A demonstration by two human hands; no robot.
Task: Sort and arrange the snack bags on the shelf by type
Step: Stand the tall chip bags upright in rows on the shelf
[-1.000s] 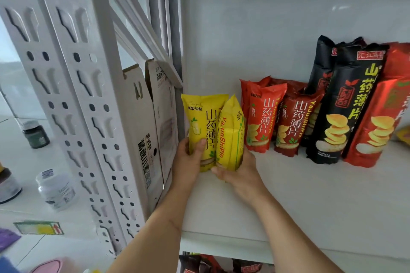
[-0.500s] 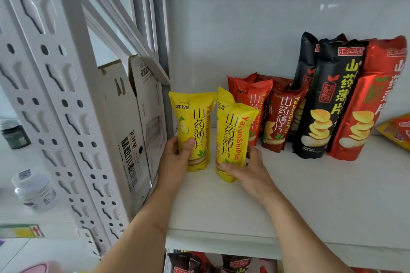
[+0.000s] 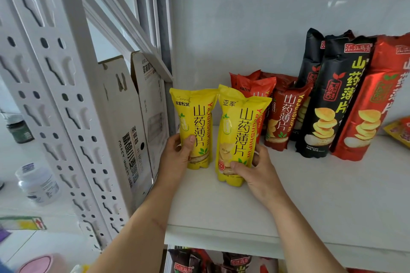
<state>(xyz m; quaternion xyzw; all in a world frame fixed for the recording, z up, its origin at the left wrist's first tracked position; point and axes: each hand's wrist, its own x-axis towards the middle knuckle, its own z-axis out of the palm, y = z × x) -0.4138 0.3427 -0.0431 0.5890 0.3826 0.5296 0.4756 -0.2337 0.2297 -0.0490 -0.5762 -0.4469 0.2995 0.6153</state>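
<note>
Turned since a second ago, right yellow bag (image 3: 238, 137) now faces front, upright on shelf (image 3: 310, 195), touching left yellow bag (image 3: 195, 126). Left hand (image 3: 177, 157) grips the left one, right hand (image 3: 255, 170) the other. Red bags (image 3: 281, 115) stand at 2 o'clock, black bag (image 3: 332, 99) beyond

The left yellow bag (image 3: 195, 126) carries "亚军松鼠" above large black "山药薄片", and the right yellow bag (image 3: 238, 133) reads "亚军", "山药薄片" and red "YaJunShiPin" down its side. The small dark red bag (image 3: 282, 117) shows "山药薄片", "YaJunShiPin" and "CRISPY", while the tall black bag (image 3: 332, 99) bears a red tag "汇江码头", yellow "山药薄片" and a "CRISPY" badge. The print on the cardboard box (image 3: 135, 131) runs sideways and is too unclear to read.
</note>
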